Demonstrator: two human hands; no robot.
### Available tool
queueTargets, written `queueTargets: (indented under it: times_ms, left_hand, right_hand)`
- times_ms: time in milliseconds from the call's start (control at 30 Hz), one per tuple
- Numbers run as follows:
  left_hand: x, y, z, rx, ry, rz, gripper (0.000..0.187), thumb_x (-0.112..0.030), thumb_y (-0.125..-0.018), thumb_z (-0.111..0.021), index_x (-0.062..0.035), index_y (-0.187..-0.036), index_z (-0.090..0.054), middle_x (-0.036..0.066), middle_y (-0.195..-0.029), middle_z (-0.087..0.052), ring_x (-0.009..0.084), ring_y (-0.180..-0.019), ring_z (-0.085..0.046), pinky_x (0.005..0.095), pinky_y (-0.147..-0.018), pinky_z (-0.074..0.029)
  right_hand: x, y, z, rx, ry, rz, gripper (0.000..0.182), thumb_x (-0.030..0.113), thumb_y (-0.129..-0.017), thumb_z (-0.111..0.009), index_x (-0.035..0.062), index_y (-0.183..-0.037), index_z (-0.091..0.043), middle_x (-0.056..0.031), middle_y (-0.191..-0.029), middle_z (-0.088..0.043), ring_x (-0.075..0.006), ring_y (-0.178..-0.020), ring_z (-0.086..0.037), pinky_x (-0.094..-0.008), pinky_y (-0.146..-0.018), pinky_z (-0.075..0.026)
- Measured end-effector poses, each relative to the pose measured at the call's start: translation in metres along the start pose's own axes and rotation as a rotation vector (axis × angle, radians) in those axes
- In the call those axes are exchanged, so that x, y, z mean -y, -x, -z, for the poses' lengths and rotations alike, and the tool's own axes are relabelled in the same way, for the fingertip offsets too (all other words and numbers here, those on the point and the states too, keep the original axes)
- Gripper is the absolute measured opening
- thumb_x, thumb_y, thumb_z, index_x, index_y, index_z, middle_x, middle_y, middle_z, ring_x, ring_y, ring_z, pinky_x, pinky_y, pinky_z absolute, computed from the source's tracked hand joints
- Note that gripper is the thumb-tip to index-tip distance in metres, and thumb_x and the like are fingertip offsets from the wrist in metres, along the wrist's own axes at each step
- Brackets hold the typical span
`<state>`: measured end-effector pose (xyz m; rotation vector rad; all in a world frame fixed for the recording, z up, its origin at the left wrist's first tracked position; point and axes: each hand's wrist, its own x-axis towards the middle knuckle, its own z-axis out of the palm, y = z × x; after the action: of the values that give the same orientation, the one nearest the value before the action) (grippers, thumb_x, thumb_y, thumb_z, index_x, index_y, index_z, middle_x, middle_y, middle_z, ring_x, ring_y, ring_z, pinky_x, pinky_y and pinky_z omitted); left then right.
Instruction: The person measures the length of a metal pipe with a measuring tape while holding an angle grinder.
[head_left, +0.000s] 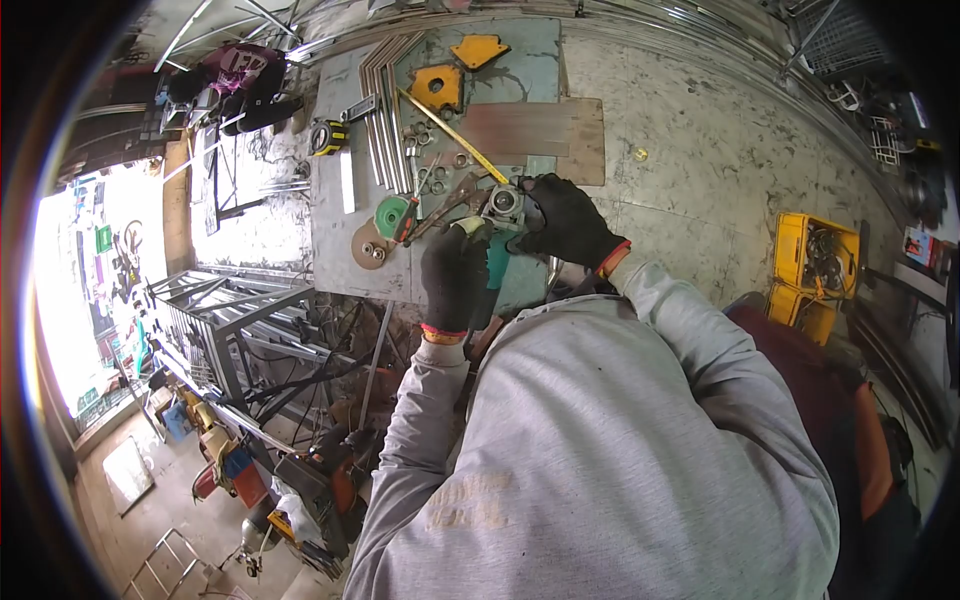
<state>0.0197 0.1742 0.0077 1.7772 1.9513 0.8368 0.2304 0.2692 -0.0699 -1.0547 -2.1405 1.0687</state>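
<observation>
An angle grinder with a teal body (pixel 497 258) and a grey metal head (pixel 503 201) is in front of my chest, its round spindle face turned up. My right hand (pixel 570 222), in a black glove, is closed around the right side of the head. My left hand (pixel 453 275), gloved too, is curled against the body's left side; its fingertips near the head are partly hidden. Left of the hands lie a green disc (pixel 391 216), a brown disc (pixel 370 248) and red-handled pliers (pixel 407 222). A yellow tape blade (pixel 455 136) slants toward the head.
On the worktable (pixel 335 270) are bent metal tubes (pixel 378 120), two yellow magnetic squares (pixel 437 88), several metal rings, a flat plate (pixel 515 128) and a tape measure (pixel 327 138). Yellow crates (pixel 790 255) stand right. A person (pixel 245 80) crouches far left. Steel frames (pixel 225 325) stand lower left.
</observation>
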Motion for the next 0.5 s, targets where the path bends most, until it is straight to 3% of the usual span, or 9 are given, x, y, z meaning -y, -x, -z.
queueTargets:
  times_ms: [100,167,200,267,300,367,500]
  left_hand:
    - [-0.003,0.003,-0.003,0.004,0.11,0.136,0.01,-0.013,-0.097,-0.076,-0.0033,-0.1,-0.075,0.02,-0.089,-0.071,0.0428,-0.082,-0.07,0.0481,-0.07,-0.053]
    - [-0.014,0.002,0.003,-0.041,-0.011,-0.076,0.01,-0.012,-0.098,-0.073,-0.0023,-0.101,-0.074,0.021,-0.089,-0.07,0.0428,-0.083,-0.069,0.0479,-0.07,-0.053]
    - [-0.017,0.003,0.004,-0.044,-0.013,-0.072,0.01,-0.012,-0.098,-0.073,-0.0023,-0.101,-0.074,0.021,-0.089,-0.07,0.0428,-0.083,-0.069,0.0479,-0.07,-0.053]
    - [-0.021,0.005,0.003,-0.081,0.039,-0.066,0.012,-0.013,-0.1,-0.069,-0.0019,-0.1,-0.074,0.022,-0.088,-0.068,0.0426,-0.083,-0.069,0.0476,-0.07,-0.052]
    - [-0.019,0.007,0.002,-0.081,0.04,-0.063,0.012,-0.013,-0.1,-0.069,-0.0019,-0.1,-0.074,0.022,-0.088,-0.068,0.0426,-0.083,-0.069,0.0476,-0.07,-0.052]
    - [-0.015,0.01,-0.003,-0.076,0.154,0.162,0.017,-0.016,-0.102,-0.066,-0.0015,-0.1,-0.073,0.022,-0.088,-0.067,0.0427,-0.083,-0.068,0.0472,-0.07,-0.052]
    - [-0.013,0.011,-0.001,-0.061,0.117,0.135,0.018,-0.017,-0.103,-0.066,-0.0016,-0.1,-0.073,0.022,-0.088,-0.067,0.0433,-0.083,-0.068,0.0476,-0.07,-0.052]
  right_hand:
    - [0.005,0.003,0.001,-0.006,-0.037,-0.01,0.093,0.056,-0.072,-0.097,0.0021,-0.139,-0.064,-0.0193,-0.123,-0.066,-0.042,-0.117,-0.063,-0.0501,-0.102,-0.052]
    - [0.016,0.008,0.005,-0.122,0.05,0.063,0.084,0.055,-0.076,-0.095,0.0038,-0.135,-0.064,-0.019,-0.123,-0.065,-0.0409,-0.116,-0.063,-0.0504,-0.098,-0.052]
    - [0.017,0.009,0.004,-0.118,0.048,0.066,0.084,0.055,-0.076,-0.095,0.0038,-0.135,-0.064,-0.019,-0.123,-0.065,-0.0409,-0.116,-0.063,-0.0504,-0.098,-0.052]
    - [0.016,0.011,0.002,-0.303,0.165,0.3,0.061,0.05,-0.084,-0.089,0.006,-0.121,-0.068,-0.0159,-0.112,-0.065,-0.0383,-0.106,-0.064,-0.0502,-0.09,-0.052]
    - [0.019,0.01,0.004,-0.3,0.165,0.3,0.061,0.05,-0.084,-0.089,0.006,-0.121,-0.068,-0.0159,-0.112,-0.065,-0.0383,-0.106,-0.064,-0.0502,-0.09,-0.052]
    - [0.025,0.007,0.01,-0.077,0.168,0.328,0.039,0.043,-0.09,-0.083,0.0092,-0.105,-0.07,-0.0119,-0.094,-0.064,-0.0353,-0.091,-0.064,-0.0488,-0.08,-0.05]
    - [0.039,0.001,0.009,-0.071,0.182,0.364,0.03,0.038,-0.091,-0.081,0.011,-0.093,-0.069,-0.0095,-0.081,-0.061,-0.0348,-0.078,-0.063,-0.0499,-0.071,-0.048]
